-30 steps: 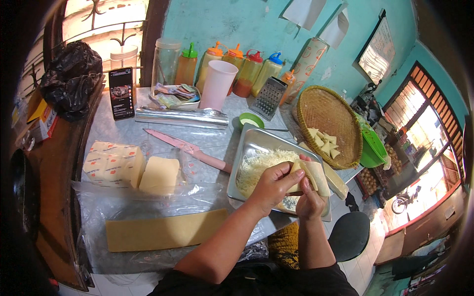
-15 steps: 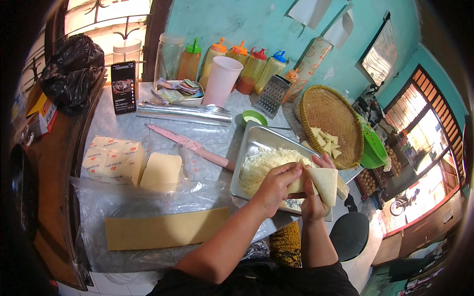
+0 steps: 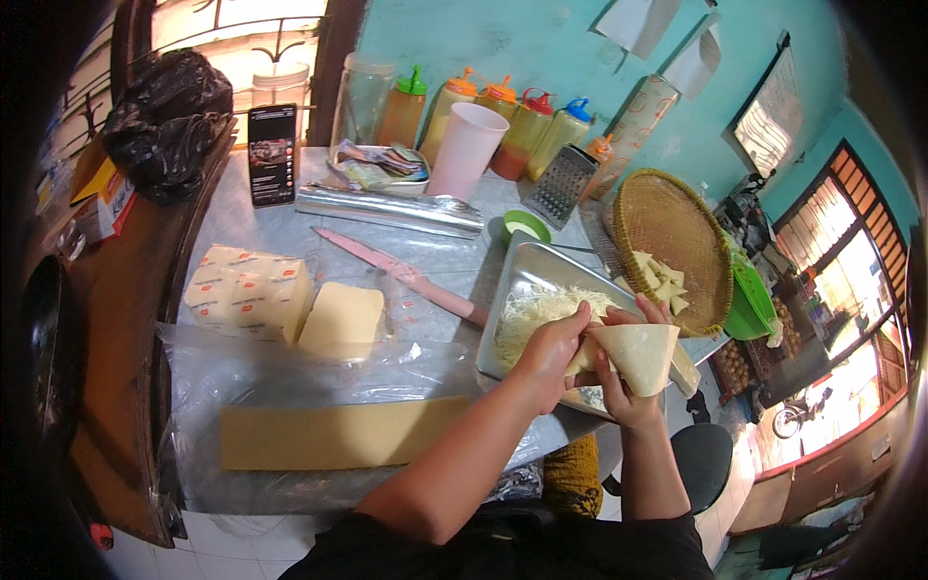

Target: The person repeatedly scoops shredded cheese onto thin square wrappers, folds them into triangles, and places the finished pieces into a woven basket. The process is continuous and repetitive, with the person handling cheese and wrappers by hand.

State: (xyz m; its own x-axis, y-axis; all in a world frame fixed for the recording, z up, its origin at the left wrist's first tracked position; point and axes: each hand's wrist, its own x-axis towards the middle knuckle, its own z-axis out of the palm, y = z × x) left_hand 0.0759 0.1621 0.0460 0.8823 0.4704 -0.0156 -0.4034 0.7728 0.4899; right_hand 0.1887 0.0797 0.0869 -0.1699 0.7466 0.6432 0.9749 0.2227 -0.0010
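Between my two hands is a dough sheet [image 3: 643,356] folded into a pale cone or triangle. My left hand [image 3: 553,356] is closed on its left part, thumb up. My right hand [image 3: 628,398] supports it from below and behind, fingers curled around it and partly hidden. Both are over the near right part of a metal tray [image 3: 491,319] that holds a heap of white shreds, like grated cheese [image 3: 530,319]. A pale block [image 3: 684,372] rests by the tray's right edge. A long strip of flat dough [image 3: 329,435] lies on plastic at the near left.
Left of the tray lie a pink knife [image 3: 401,274], a yellow cheese-like block [image 3: 341,321] and wrapped blocks [image 3: 251,293]. Behind stand a box grater [image 3: 563,186], a pink cup [image 3: 468,150], a foil roll [image 3: 387,210] and sauce bottles. A woven tray [image 3: 677,227] carries folded triangles [image 3: 663,282].
The whole view has shifted, so the table sits farther right and slightly higher. The folded dough has tilted a little in my hands, and my left thumb points more upward.
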